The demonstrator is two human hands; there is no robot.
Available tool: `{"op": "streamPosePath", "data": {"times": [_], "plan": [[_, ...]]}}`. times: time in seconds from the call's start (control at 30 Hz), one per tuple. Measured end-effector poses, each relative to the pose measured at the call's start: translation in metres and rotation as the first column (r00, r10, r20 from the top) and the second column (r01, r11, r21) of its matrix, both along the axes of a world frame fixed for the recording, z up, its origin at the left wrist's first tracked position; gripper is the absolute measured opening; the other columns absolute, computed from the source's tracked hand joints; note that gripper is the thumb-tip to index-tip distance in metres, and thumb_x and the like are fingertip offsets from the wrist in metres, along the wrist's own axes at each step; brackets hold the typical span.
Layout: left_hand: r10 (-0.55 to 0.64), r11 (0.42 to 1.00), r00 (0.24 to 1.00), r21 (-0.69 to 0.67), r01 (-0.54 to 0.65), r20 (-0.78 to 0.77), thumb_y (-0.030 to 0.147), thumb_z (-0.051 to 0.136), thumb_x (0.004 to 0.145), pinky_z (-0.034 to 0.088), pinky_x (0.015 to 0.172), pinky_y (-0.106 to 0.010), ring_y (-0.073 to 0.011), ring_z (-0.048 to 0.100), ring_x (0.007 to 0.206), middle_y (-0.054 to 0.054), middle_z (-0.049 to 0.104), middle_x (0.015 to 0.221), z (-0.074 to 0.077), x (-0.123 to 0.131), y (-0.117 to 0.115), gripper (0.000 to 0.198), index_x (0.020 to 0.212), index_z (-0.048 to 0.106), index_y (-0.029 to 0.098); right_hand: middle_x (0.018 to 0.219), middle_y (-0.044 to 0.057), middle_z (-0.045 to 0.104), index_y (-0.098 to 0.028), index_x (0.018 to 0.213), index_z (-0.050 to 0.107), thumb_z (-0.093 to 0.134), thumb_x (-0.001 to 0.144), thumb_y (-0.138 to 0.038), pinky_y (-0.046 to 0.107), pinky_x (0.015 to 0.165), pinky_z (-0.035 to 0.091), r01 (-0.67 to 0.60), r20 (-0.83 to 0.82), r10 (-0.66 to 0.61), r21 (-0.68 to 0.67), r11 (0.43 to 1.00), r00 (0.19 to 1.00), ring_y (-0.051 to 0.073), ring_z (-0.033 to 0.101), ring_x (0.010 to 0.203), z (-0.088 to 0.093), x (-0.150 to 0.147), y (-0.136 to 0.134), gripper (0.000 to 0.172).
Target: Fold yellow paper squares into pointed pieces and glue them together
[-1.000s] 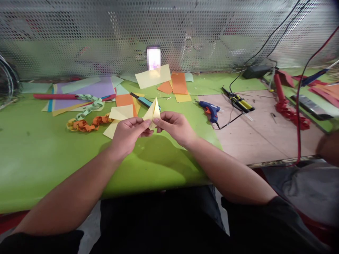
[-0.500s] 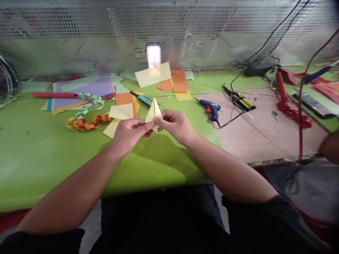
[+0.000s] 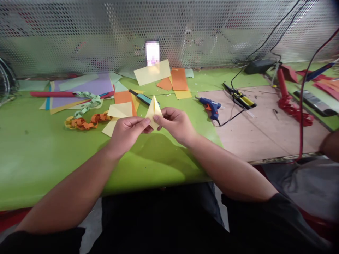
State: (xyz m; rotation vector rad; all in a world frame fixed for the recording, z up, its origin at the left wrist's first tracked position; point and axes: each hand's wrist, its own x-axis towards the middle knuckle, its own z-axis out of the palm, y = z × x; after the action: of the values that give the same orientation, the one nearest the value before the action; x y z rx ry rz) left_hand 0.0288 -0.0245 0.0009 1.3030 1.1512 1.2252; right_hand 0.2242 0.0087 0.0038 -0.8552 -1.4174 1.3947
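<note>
Above the green tabletop (image 3: 39,155), folded yellow paper (image 3: 153,111).
Left hand (image 3: 127,132) and right hand (image 3: 176,123) pinch its lower edge.

I read the pale yellow piece (image 3: 153,112) pinched between left hand (image 3: 127,132) and right hand (image 3: 176,123) as thin matt paper, sharply creased. Bench (image 3: 39,151): smooth green top, slight sheen, soft reflections. Its right section is a brown board (image 3: 259,130), matt; wood or hardboard, I can't tell. Back panel (image 3: 79,35): perforated metal, bright and shiny. Glue gun (image 3: 210,105): blue plastic, semi-gloss. Orange chain (image 3: 84,123) and purple sheet (image 3: 92,87): matt coloured paper. Red cable (image 3: 300,116): glossy plastic jacket.
</note>
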Motion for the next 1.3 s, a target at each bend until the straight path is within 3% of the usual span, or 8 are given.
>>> {"op": "streamPosePath", "data": {"times": [0.27,0.43,0.53,0.63,1.0,1.13,1.3], "plan": [[-0.018,0.997,0.997,-0.076,0.023,0.078,0.049,0.086,0.084,0.067,0.076,-0.037,-0.0208,0.078,0.072,-0.008,0.081,0.081,0.0016,0.0030,0.0013,0.031,0.090,0.084,0.018,0.074,0.000,0.071,-0.018,0.085,0.074,0.088,0.080,-0.057,0.027,0.060,0.054,0.000,-0.065,-0.002,-0.027,1.000,0.998,0.012,0.063,0.062,-0.0035,-0.0004,0.0025,0.042],[0.029,0.999,0.996,-0.033,-0.026,0.086,0.045,0.087,0.084,0.067,0.075,-0.034,-0.0184,0.077,0.070,-0.007,0.081,0.079,0.0021,0.0012,0.0033,0.027,0.088,0.084,0.018,0.077,0.000,0.071,-0.018,0.091,0.075,0.086,0.084,-0.055,0.028,0.063,0.055,-0.040,-0.076,0.039,-0.018,0.999,0.996,0.012,0.064,0.064,-0.0027,0.0015,0.0034,0.040],[0.075,0.997,0.987,-0.036,-0.070,0.142,0.043,0.088,0.083,0.067,0.074,-0.033,-0.0171,0.076,0.068,-0.005,0.081,0.080,0.0021,0.0005,0.0045,0.025,0.087,0.084,0.019,0.081,-0.001,0.072,-0.020,0.107,0.069,0.084,0.086,-0.055,0.030,0.068,0.058,-0.044,-0.110,0.043,-0.008,0.999,0.993,0.012,0.066,0.066,-0.0003,0.0014,0.0026,0.043],[0.087,0.995,0.977,-0.061,-0.076,0.193,0.042,0.090,0.081,0.068,0.074,-0.034,-0.0175,0.076,0.068,-0.005,0.081,0.080,0.0024,0.0007,0.0047,0.025,0.087,0.084,0.019,0.082,-0.003,0.070,-0.025,0.113,0.060,0.086,0.085,-0.054,0.031,0.069,0.060,0.034,-0.125,-0.024,0.078,0.996,0.992,0.013,0.066,0.067,0.0013,0.0002,0.0006,0.048],[0.106,0.991,0.958,-0.104,-0.081,0.265,0.036,0.094,0.077,0.068,0.070,-0.032,-0.0189,0.079,0.069,-0.005,0.081,0.079,0.0034,0.0017,0.0046,0.031,0.100,0.083,0.019,0.087,0.001,0.071,-0.021,0.109,0.072,0.078,0.092,-0.053,0.032,0.068,0.056,0.101,0.064,-0.118,0.229,0.968,0.991,0.013,0.066,0.071,-0.0084,0.0002,0.0004,0.037],[0.128,0.988,0.952,-0.121,-0.097,0.277,0.037,0.095,0.076,0.068,0.069,-0.031,-0.0192,0.079,0.069,-0.005,0.080,0.075,0.0048,0.0018,0.0053,0.030,0.093,0.082,0.017,0.092,0.004,0.075,-0.020,0.108,0.073,0.077,0.094,-0.050,0.033,0.070,0.056,0.108,0.112,-0.147,0.295,0.949,0.983,0.014,0.067,0.074,-0.0074,0.0007,-0.0005,0.034],[0.124,0.983,0.941,-0.168,-0.073,0.314,0.038,0.095,0.075,0.067,0.068,-0.030,-0.0178,0.078,0.068,-0.004,0.079,0.073,0.0027,0.0026,0.0072,0.030,0.091,0.080,0.018,0.093,0.004,0.073,-0.020,0.102,0.069,0.077,0.092,-0.053,0.034,0.074,0.058,0.093,0.118,-0.123,0.229,0.969,0.985,0.015,0.068,0.078,-0.0046,0.0016,-0.0006,0.035]]}}
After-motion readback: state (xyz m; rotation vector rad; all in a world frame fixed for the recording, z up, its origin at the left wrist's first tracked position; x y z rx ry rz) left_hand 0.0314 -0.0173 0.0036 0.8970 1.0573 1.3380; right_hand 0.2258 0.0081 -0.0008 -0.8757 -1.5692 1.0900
